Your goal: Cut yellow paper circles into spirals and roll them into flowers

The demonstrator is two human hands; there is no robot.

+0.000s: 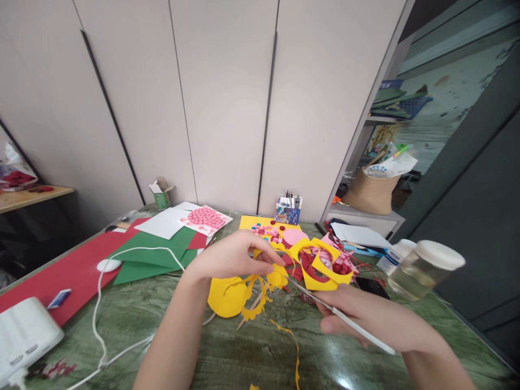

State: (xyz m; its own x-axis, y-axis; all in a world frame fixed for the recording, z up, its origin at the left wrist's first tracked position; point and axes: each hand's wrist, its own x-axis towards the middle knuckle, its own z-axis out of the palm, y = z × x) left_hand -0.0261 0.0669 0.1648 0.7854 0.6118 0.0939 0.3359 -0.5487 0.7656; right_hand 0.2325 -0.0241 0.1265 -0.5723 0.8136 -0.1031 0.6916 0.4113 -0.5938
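My left hand pinches a yellow paper flower with a scalloped edge, its fingertips on the flower's upper side. In my right hand is a pair of white-handled scissors, with thin blades pointing left at the flower's edge. How far the blades are apart cannot be made out. A curled, wavy yellow offcut hangs below the flower. Beside it lies a round yellow paper piece. Another narrow yellow strip is on the green table.
Yellow sheets with round cutouts and red and pink scraps lie ahead of my right hand. A lidded jar of liquid stands right. Green paper, red paper, a white cable and a white charger occupy the left.
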